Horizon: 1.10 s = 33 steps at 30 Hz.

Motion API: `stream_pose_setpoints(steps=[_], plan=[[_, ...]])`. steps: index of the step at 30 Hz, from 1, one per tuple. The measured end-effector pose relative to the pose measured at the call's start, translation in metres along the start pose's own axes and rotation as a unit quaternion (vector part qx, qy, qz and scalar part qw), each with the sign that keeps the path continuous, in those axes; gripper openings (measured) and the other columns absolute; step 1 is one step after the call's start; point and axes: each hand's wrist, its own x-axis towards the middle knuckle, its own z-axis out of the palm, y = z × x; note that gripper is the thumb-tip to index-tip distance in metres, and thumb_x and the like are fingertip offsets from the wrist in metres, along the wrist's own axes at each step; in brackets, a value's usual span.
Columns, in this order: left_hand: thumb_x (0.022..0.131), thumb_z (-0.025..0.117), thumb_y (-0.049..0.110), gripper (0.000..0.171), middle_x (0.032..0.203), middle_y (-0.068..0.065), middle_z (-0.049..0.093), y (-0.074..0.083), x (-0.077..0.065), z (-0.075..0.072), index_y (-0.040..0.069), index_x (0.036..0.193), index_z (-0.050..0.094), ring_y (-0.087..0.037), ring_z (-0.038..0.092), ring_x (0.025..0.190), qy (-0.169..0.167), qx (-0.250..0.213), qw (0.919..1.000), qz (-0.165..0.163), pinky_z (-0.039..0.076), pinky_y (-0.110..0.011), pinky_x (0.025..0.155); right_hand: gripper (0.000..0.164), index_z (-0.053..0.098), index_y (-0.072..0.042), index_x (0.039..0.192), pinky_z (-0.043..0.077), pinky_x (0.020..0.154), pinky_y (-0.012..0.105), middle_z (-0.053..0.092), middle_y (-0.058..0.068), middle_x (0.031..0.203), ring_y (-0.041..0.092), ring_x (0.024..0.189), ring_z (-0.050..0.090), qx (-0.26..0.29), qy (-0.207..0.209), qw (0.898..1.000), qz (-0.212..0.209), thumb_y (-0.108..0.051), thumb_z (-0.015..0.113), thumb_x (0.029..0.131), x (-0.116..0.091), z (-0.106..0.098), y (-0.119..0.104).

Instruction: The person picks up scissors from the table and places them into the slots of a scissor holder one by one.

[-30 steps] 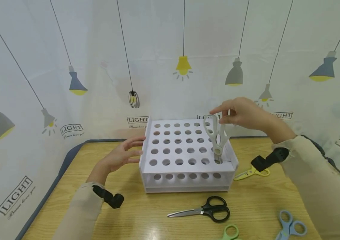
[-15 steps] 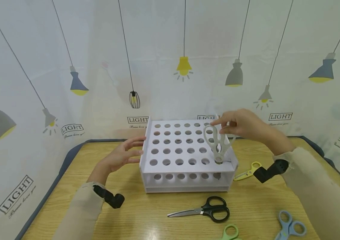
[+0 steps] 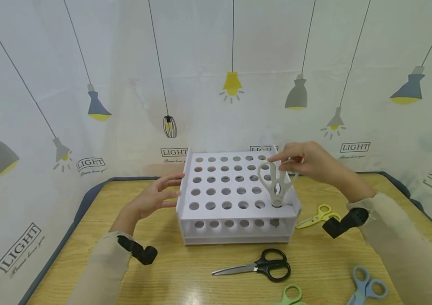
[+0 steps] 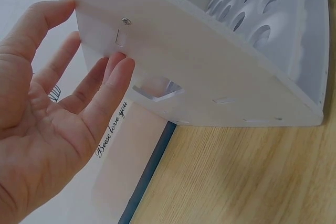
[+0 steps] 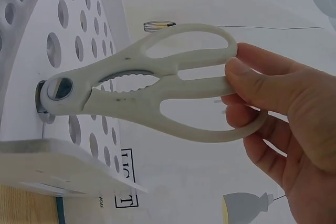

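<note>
A white rack with rows of round holes stands on the table. White-handled scissors stand upright in the hole at its front right corner, blades down through the top panel and handles above. My right hand pinches the handle loops between thumb and fingers. In the right wrist view the pivot sits right at the hole's rim, and serrated inner grips show between the handles. My left hand rests its spread, straight fingertips against the rack's left side panel, which carries a screw and a cut-out.
Black-handled scissors lie in front of the rack. Yellow scissors lie to its right, blue scissors at the front right, and green scissors at the bottom edge. A printed curtain hangs behind the wooden table.
My right hand has moved down with the white-handled scissors, whose blades have sunk deeper into the corner hole until the pivot reaches the panel. The left hand stays in place.
</note>
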Motion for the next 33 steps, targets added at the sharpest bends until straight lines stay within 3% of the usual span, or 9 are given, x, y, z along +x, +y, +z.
stream_pose_setpoints(steps=[13, 27, 33], plan=[[0.089, 0.06, 0.011, 0.06, 0.141, -0.016, 0.029, 0.001, 0.001, 0.001, 0.013, 0.142, 0.032, -0.032, 0.043, 0.119, -0.002, 0.009, 1.0, 0.003, 0.046, -0.041, 0.089, 0.024, 0.07, 0.0, 0.099, 0.037, 0.043, 0.019, 0.053, -0.003, 0.065, 0.006, 0.052, 0.04, 0.019, 0.006, 0.999, 0.029, 0.006, 0.068, 0.076, -0.01, 0.001, 0.003], [0.089, 0.06, 0.012, 0.061, 0.141, -0.016, 0.028, -0.001, 0.0, 0.003, 0.012, 0.143, 0.03, -0.031, 0.042, 0.119, 0.003, 0.004, 1.0, 0.0, 0.046, -0.041, 0.089, 0.026, 0.069, -0.003, 0.104, 0.036, 0.044, 0.021, 0.056, -0.003, 0.071, 0.008, 0.054, 0.037, 0.044, -0.02, 0.997, 0.054, 0.003, 0.067, 0.079, -0.015, -0.003, 0.005], [0.089, 0.06, 0.011, 0.061, 0.142, -0.016, 0.028, -0.002, 0.0, 0.002, 0.013, 0.142, 0.031, -0.032, 0.042, 0.12, 0.004, 0.003, 1.0, 0.002, 0.046, -0.041, 0.089, 0.026, 0.068, -0.004, 0.106, 0.044, 0.051, 0.023, 0.059, -0.006, 0.076, 0.008, 0.062, 0.047, 0.028, -0.026, 0.997, 0.064, -0.001, 0.066, 0.08, -0.017, -0.005, 0.003]])
